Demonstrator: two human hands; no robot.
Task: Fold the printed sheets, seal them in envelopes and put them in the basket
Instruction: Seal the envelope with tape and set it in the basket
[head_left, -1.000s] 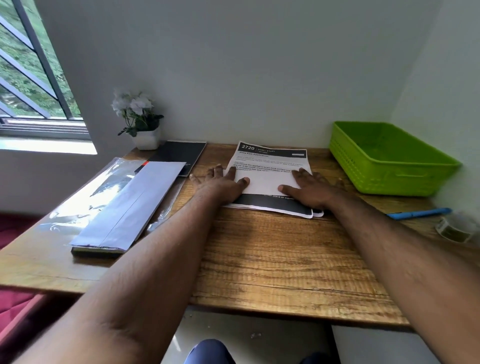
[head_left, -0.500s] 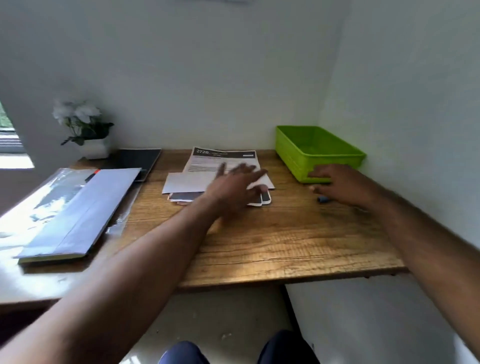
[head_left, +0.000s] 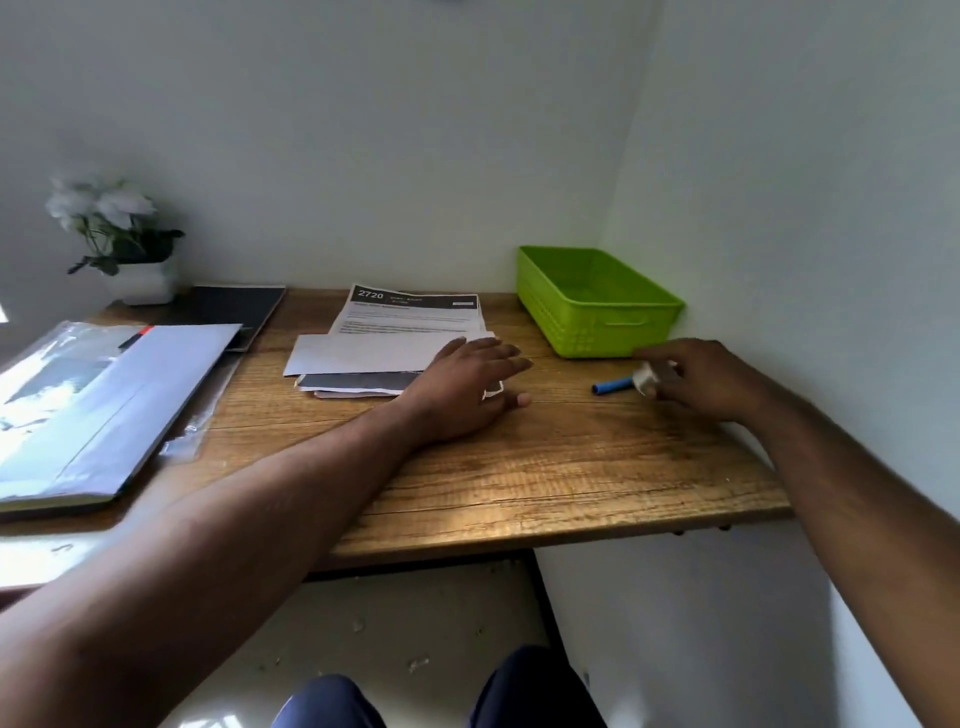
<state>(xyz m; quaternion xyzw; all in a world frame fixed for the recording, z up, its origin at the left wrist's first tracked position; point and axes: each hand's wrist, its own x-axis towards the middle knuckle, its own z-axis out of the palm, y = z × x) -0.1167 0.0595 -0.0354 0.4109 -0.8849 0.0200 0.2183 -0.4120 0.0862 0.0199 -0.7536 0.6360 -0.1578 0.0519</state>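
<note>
Printed sheets (head_left: 402, 343) lie stacked at frame centre on the counter (head_left: 545, 467), top one folded; judged light, limp, prone to sliding; best taken by a free edge; left hand (head_left: 462, 387) flat, fingers spread, pinning their right corner; right hand (head_left: 698, 379) pinches a small white object (head_left: 645, 378) beside a blue pen (head_left: 613, 386); basket (head_left: 597, 322) upper right.

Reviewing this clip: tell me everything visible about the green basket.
The green basket is a shallow rectangular tray of bright lime plastic, with ribbed, slotted walls and a handle cut-out in its near end. It stands upright and looks empty on the wooden desk, in the far right corner by the walls. Nothing touches it; the right hand is just in front, over a blue pen.
</note>
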